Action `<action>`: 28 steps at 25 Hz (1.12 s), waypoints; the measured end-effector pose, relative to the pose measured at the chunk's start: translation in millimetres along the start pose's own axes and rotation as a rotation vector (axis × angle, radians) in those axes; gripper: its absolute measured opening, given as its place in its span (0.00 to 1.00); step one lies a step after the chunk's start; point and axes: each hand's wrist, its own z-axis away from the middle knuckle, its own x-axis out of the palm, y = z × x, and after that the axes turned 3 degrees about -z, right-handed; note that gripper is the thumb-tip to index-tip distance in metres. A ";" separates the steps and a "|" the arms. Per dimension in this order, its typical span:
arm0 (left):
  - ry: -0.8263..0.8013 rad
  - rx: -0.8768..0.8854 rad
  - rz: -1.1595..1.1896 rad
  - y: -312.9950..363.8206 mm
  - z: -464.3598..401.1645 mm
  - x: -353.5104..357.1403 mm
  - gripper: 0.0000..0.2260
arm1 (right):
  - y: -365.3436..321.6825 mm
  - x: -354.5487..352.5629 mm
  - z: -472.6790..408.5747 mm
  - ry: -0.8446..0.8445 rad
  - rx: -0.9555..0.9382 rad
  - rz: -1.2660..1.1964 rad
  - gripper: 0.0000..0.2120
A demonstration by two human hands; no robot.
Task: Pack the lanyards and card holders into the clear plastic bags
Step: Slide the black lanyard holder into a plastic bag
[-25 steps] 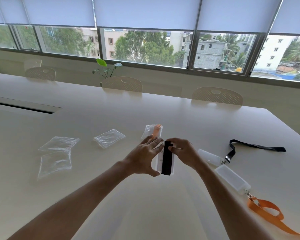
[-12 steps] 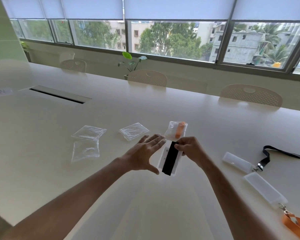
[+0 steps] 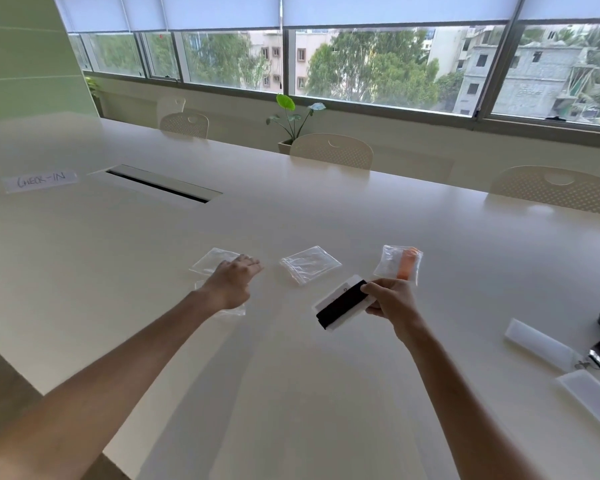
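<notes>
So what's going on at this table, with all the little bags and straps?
A person is packing lanyards and card holders into clear bags. The right hand holds a card holder with a black lanyard wrapped round it, above the table. The left hand reaches over the empty bags at the left. One bag already holds an orange lanyard. Two more card holders lie at the right, unpacked.

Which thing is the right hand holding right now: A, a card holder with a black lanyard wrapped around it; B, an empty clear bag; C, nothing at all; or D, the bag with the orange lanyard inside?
A: the right hand grips a white card holder with a black lanyard wound on it, held above the table.
</notes>
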 end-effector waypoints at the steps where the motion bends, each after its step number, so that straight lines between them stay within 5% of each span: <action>1: -0.024 -0.002 -0.021 -12.0 -3.1 -0.1 0.28 | 0.9 6.2 -0.7 0.009 0.013 -0.015 0.07; 8: -0.310 0.021 -0.161 -64.4 -43.3 0.0 0.33 | 9.8 42.2 -3.5 0.031 0.063 -0.048 0.09; 16: -0.673 0.043 -0.192 -77.7 -83.9 2.8 0.50 | 17.7 52.4 -6.8 0.054 0.055 -0.078 0.08; 24: -0.551 0.110 -0.090 -84.1 -100.8 7.6 0.49 | 16.6 52.1 -15.6 0.065 0.047 -0.087 0.09; 28: -0.497 0.096 0.162 -89.1 -99.7 19.6 0.44 | 17.0 54.7 -17.7 0.060 0.045 -0.098 0.07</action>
